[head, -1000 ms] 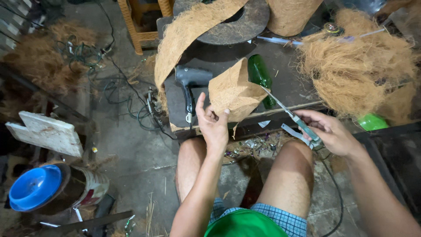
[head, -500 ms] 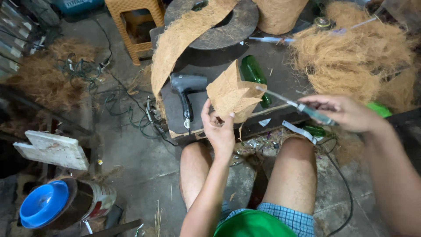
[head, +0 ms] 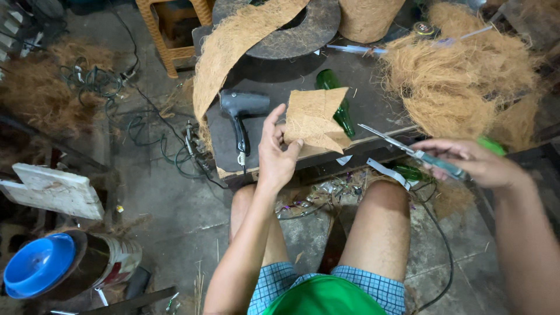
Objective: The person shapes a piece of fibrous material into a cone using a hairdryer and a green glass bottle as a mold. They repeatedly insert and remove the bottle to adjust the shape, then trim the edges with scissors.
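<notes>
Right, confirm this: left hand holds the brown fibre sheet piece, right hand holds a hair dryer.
Not quite. In the head view the right hand holds teal-handled scissors; the grey hair dryer lies on the dark bench. The left hand does hold the brown fibre sheet piece.

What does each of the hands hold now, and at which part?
The left hand holds a piece of coir matting by its left edge, lifted above the table. The right hand holds scissors by the handles, blades pointing toward the matting.

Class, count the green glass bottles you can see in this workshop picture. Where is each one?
2. One green bottle lies on the dark table, partly behind the fibre sheet held by the left hand. Another lies below the table edge. More may be hidden.
</notes>
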